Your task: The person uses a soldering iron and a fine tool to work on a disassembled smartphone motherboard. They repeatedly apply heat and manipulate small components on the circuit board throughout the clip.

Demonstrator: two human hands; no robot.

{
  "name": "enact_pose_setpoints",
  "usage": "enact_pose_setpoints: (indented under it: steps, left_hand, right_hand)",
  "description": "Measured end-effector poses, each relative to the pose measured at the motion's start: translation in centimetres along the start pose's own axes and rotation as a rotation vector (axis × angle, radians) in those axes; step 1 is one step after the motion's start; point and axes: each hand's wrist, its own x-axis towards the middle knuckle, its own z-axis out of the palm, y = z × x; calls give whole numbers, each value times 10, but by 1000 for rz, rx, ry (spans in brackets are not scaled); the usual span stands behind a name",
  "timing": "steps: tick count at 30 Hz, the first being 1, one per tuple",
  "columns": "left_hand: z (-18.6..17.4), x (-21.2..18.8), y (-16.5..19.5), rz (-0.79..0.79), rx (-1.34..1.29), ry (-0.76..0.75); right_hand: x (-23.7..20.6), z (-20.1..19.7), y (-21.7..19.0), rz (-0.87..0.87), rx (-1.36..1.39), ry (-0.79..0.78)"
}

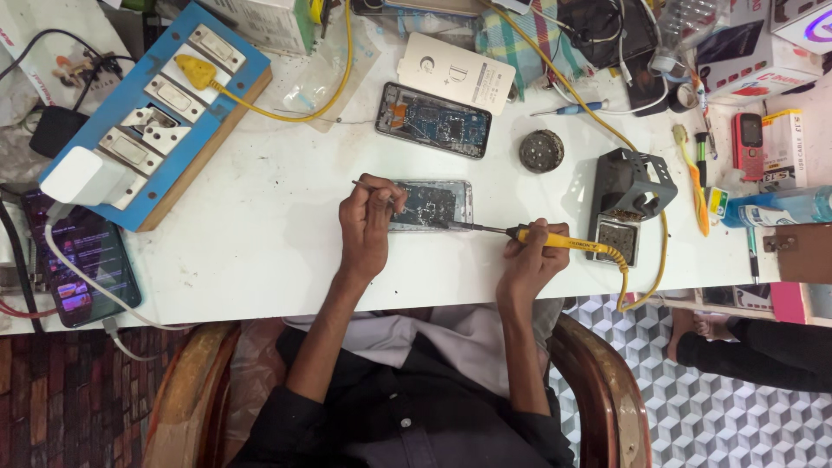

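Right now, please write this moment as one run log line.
left hand: holds thin tool on opened phone | right hand: holds yellow soldering iron, tip at phone edge | stand: empty

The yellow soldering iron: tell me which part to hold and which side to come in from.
Take the soldering iron by its yellow handle, where the right hand already has its grip. Come in from the near table edge. The metal tip points left onto the opened phone, likely hot, and the coiled yellow cord leaves the right end, so the mid-handle is probably the safest part.
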Motion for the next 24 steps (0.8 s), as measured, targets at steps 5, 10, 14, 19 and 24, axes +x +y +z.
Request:
enact_pose_setpoints:
  steps: [5,10,14,19,24]
  left_hand:
    - [-1,0,3,22,50,4]
    - [0,0,0,-31,41,15]
    - [1,-1,0,71,46,-13]
    - [1,-5,1,48,23,-25]
    - [0,-5,0,14,33,-27]
  right_hand:
    - [1,1,2,28,-14,45]
    - [1,0,4,20,8,41]
    - [-1,1,4,13,-54,54]
    - [1,2,3,18,-52,56]
    - [0,0,2,-7,-93,37]
